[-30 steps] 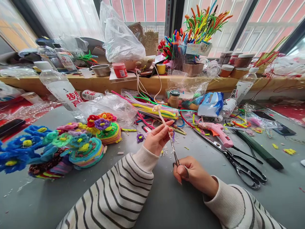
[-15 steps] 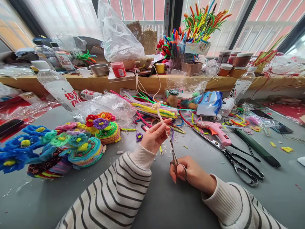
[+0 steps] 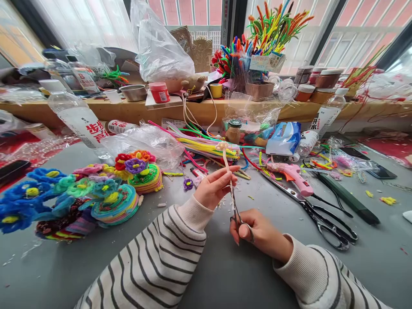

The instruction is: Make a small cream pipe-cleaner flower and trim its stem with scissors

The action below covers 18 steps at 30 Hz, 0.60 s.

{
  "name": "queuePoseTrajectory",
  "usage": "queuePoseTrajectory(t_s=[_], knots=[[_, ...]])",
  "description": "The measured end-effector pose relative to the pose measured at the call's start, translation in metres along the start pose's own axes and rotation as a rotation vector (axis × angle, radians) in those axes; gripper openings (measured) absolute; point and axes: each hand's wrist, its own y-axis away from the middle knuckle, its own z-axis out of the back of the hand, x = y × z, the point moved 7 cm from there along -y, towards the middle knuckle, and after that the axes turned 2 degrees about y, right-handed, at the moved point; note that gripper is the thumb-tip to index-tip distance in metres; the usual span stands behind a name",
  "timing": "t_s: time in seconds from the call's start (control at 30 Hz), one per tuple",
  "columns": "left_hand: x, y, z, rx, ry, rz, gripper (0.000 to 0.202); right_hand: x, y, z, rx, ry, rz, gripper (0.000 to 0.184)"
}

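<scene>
- Moved since the earlier frame: pale stem [image 3: 227,165], knotted head [image 3: 222,146] now farther right, stem nearer upright; left hand [image 3: 216,184] shifted right with it.
- Left hand: fingertips pinching the stem, ahead of the right hand [image 3: 257,229].
- Right hand: gripping scissors [image 3: 236,212] by the loops, blades up along the stem's lower part.
- Beyond hands: pipe cleaners [image 3: 196,146]. Right of hands, on desk [image 3: 244,274]: glue gun [image 3: 298,180], shears [image 3: 322,219]. Left of hands: blue flowers [image 3: 32,192].
- Risk: severed stem or nicked fingertip, should blades bite deep or slip upward.
- Unclear: blade gap; whether blades touch stem. Hidden: stem behind left fingers. Cut off: blue flowers, at left edge.
</scene>
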Motion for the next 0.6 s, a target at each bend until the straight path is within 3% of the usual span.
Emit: queuePoseTrajectory(t_s=[0.23, 0.6], knots=[[-0.0029, -0.0002, 0.0009, -0.011, 0.023, -0.052, 0.024, -0.0084, -0.0006, 0.0030, -0.052, -0.011, -0.057, 0.062], [-0.0042, 0.0004, 0.0004, -0.044, 0.051, -0.065, 0.025, -0.0038, -0.0008, -0.0009, 0.003, -0.069, -0.027, 0.064]])
